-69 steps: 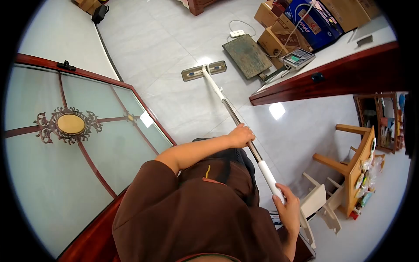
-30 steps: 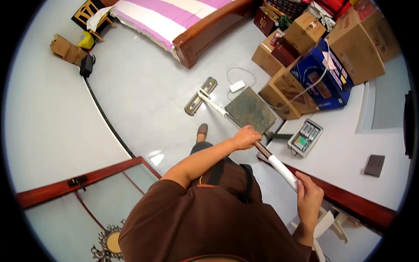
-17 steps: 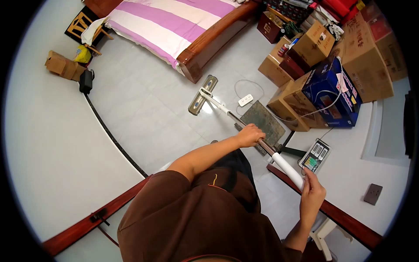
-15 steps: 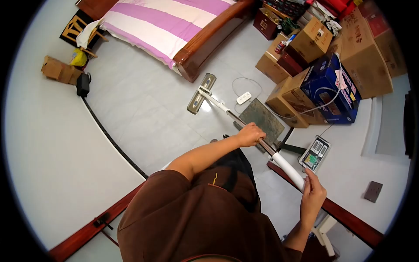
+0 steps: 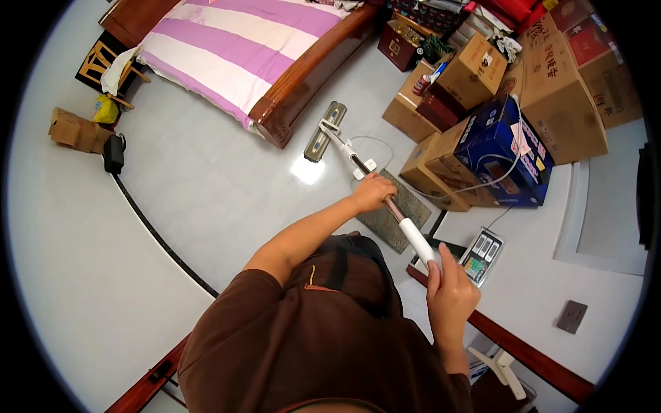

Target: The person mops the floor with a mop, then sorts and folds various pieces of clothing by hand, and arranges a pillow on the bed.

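A flat mop with a white and metal pole [image 5: 416,239] slants from my body out to the floor. Its rectangular head [image 5: 325,132] lies on the grey tiles, near the corner of the bed frame. Around the metal part of the pole, my left hand [image 5: 373,192] is closed. My right hand [image 5: 452,286] holds the top end of the white grip, thumb and fingers against it. Beneath the pole is the dark platform [image 5: 396,219] of a floor scale, and a white power strip [image 5: 364,169] lies partly behind the pole.
A bed [image 5: 227,48] with striped bedding stands ahead. Cardboard boxes [image 5: 561,93] and a blue box [image 5: 506,148] are stacked at the right, above the scale's display [image 5: 482,256]. A black case [image 5: 114,153] and a brown carton [image 5: 79,131] sit by the left wall.
The view has moved from the doorway further into the room. The mop head has turned from crosswise to steeply slanted and now lies nearer the bed. Both hands have kept hold of the pole.
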{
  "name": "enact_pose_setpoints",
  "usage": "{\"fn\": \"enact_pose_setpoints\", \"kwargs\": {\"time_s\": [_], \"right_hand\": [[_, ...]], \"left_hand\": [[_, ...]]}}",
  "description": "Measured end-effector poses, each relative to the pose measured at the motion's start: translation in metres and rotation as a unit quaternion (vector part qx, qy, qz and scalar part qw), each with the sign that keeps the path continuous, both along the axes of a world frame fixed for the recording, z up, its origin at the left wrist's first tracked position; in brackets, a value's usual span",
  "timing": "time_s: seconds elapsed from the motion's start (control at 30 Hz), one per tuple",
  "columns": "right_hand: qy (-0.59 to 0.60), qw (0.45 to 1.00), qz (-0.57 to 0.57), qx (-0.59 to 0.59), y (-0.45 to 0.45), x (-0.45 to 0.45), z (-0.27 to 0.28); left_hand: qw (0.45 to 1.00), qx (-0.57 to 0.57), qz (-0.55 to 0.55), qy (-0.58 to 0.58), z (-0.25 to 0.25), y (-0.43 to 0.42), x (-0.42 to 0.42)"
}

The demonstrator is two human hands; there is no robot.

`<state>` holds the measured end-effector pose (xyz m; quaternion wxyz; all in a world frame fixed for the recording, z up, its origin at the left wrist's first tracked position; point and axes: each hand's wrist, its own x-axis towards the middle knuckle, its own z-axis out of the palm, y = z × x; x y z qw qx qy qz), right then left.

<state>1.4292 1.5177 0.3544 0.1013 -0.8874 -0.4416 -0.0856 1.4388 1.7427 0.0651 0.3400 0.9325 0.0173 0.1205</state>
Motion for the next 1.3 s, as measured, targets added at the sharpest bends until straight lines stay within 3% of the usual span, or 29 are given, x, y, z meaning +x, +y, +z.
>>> {"fn": "enact_pose_setpoints", "kwargs": {"time_s": [0.2, 0.33, 0.47, 0.73, 0.93, 1.1, 1.3], "right_hand": [[-0.028, 0.998, -0.053, 0.022, 0.046, 0.059, 0.017], [0.051, 0.997, -0.014, -0.059, 0.043, 0.099, 0.033], [0.112, 0.984, -0.088, -0.106, 0.056, 0.129, 0.056], [0.030, 0.990, -0.112, -0.076, 0.151, 0.167, 0.067], [-0.022, 0.995, -0.020, -0.091, 0.261, 0.179, 0.033], [-0.067, 0.994, 0.024, -0.082, 0.346, 0.203, -0.037], [-0.143, 0.982, 0.090, -0.088, 0.380, 0.264, -0.063]], "left_hand": [[0.998, -0.032, 0.044, -0.033, 0.008, 0.032, 0.049], [0.999, -0.032, 0.017, -0.024, 0.013, 0.033, 0.078], [0.999, -0.027, -0.041, -0.015, 0.016, 0.041, 0.111], [0.998, -0.002, -0.048, -0.030, 0.035, 0.127, 0.178], [0.996, -0.032, 0.038, -0.077, 0.005, 0.226, 0.236], [0.987, -0.086, 0.119, -0.070, -0.033, 0.312, 0.278], [0.991, -0.032, 0.127, -0.039, -0.047, 0.366, 0.325]]}}
